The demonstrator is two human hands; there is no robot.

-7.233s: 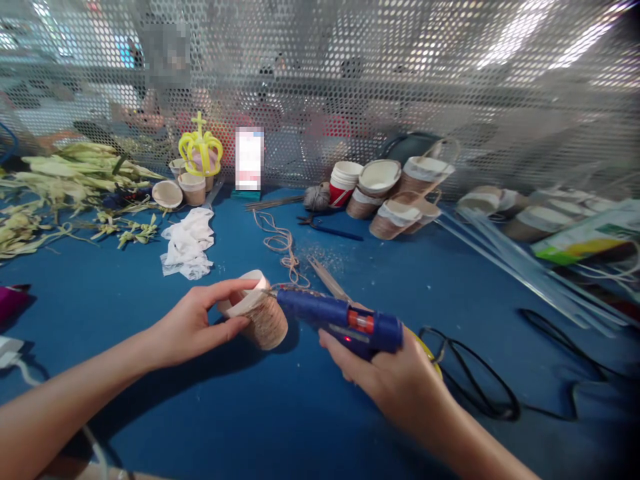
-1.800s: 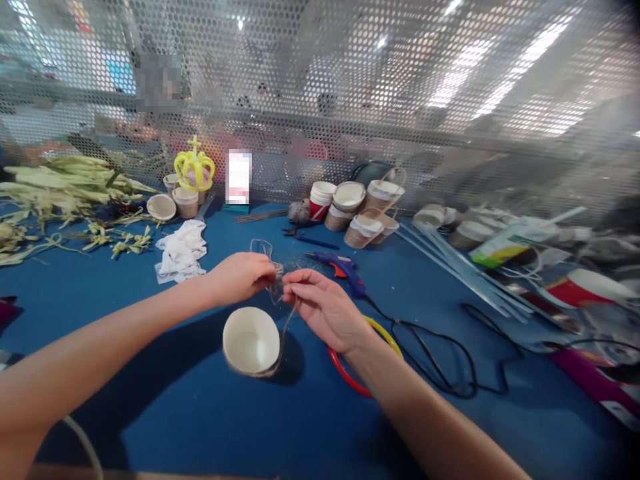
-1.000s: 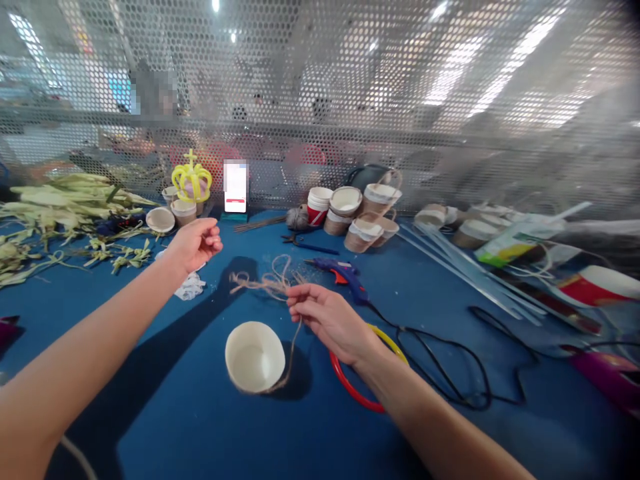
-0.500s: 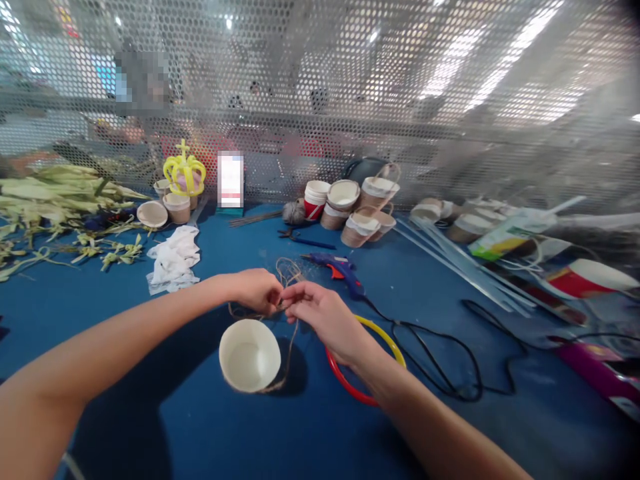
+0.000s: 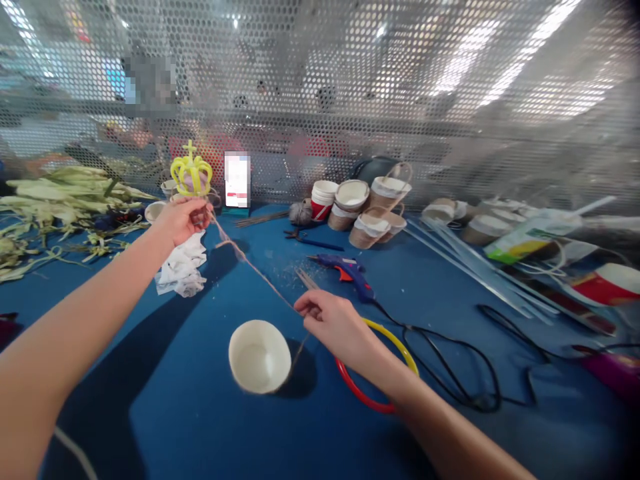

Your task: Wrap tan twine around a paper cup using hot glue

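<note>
A length of brown twine (image 5: 257,270) runs taut between my two hands. My left hand (image 5: 187,221) is raised at the left, closed on a loose bunch of the twine. Farther right and nearer to me, my right hand (image 5: 327,320) pinches the same strand between thumb and fingers. From below the right hand a piece of twine drops to the side of a white paper cup (image 5: 260,357), which stands on the blue table with its opening toward me. A blue glue gun (image 5: 345,268) lies just beyond the right hand.
A red and yellow ring (image 5: 367,398) lies partly under my right forearm. Black cable (image 5: 450,340) loops across the right. Twine-wrapped cups (image 5: 370,230), a grey yarn ball (image 5: 301,213) and a phone (image 5: 237,180) stand at the back. White cloth (image 5: 183,267) and dried husks (image 5: 65,193) lie left.
My hands have come apart from beside the cup. The left hand moved far up and left, drawing the twine out straight; the right shifted slightly right and down.
</note>
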